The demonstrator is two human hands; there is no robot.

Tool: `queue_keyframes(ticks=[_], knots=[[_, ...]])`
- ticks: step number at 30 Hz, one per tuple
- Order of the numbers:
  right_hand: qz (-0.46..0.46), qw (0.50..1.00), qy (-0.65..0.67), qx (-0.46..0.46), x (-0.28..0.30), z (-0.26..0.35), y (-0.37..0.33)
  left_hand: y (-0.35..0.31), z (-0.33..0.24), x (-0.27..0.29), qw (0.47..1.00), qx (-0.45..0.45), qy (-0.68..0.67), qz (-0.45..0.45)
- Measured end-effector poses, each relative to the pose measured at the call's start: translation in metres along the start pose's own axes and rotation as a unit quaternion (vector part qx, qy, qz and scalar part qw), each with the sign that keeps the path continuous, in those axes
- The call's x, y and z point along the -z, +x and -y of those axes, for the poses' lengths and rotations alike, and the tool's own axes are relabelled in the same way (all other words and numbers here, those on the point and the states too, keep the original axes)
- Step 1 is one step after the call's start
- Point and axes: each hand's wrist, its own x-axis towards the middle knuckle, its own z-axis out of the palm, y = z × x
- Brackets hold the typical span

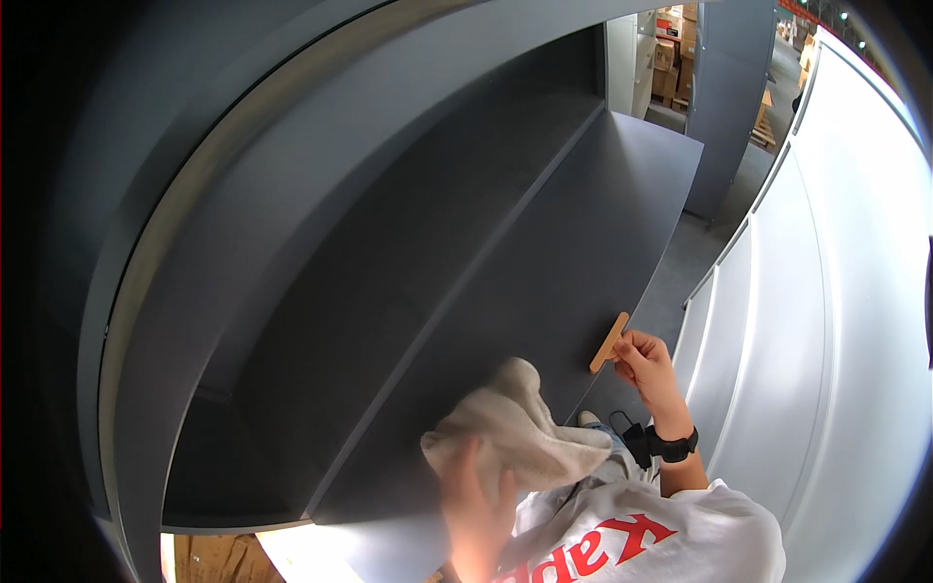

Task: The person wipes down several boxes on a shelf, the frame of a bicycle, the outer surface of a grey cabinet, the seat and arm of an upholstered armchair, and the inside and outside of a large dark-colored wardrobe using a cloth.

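My right hand point(648, 366) pinches a small light-wood handle point(608, 342) at the outer edge of a dark grey panel point(573, 233). This panel is swung down, flap-like, in front of a dark grey cabinet. Lower and to the left, my left hand point(476, 505), smeared by motion, has hold of a crumpled off-white cloth point(525, 428). The cloth lies against the near part of the panel and hangs over its edge. Part of the left hand's grip is too blurred to make out.
The open cabinet's dark interior point(408, 204) lies behind the panel, under a curved grey frame point(243, 155). White panelled fronts point(777, 262) rise at the right. Cardboard boxes point(667, 58) and a grey upright cabinet point(729, 107) stand at the far end.
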Motion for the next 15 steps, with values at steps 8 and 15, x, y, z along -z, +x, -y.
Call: queue_keyframes(ticks=[8, 15], knots=[[-0.017, 1.0, -0.013, -0.015, 0.011, -0.01, -0.01, 0.0, 0.008, -0.006, 0.996, -0.058, -0.053, 0.035], [-0.023, 0.999, -0.036, -0.016, 0.012, -0.011, -0.026, -0.01, 0.009, -0.009, 0.994, -0.077, -0.068, 0.033]])
